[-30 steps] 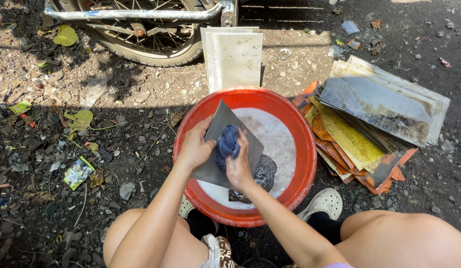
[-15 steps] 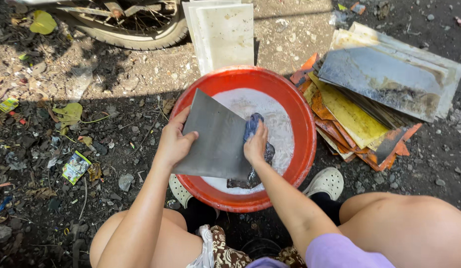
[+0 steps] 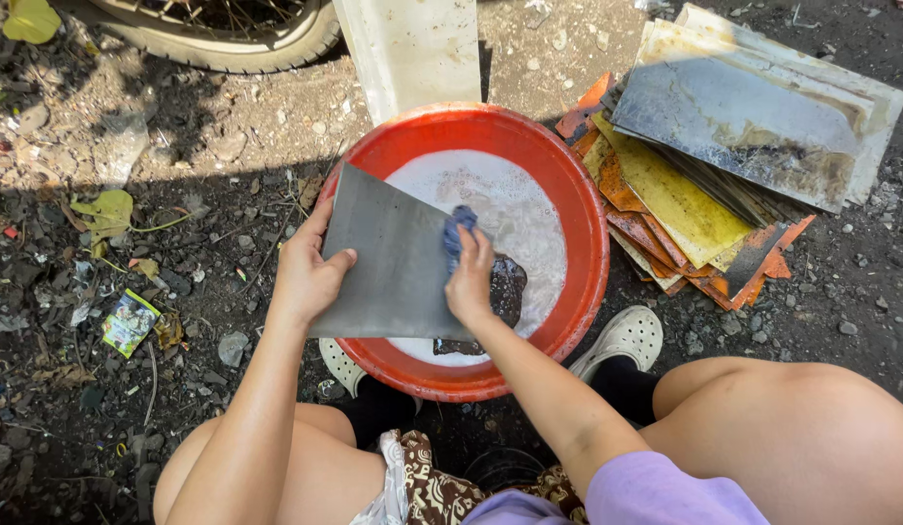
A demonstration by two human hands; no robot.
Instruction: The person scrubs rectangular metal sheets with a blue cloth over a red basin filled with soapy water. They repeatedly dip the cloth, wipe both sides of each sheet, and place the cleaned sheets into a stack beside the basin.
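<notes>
Lilac sleeve, patterned brown shorts, white clogs, black socks.

Snack wrapper: small, crumpled, green, yellow and white; on dirt ground, left, near the person's knee.

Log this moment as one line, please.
left hand: holds grey sheet | right hand: presses blue cloth on sheet | under: red basin, soapy water

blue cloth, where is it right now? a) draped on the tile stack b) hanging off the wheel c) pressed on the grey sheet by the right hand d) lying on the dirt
c: the right hand presses the blue cloth against the grey sheet, which the left hand steadies over the red basin.
</notes>
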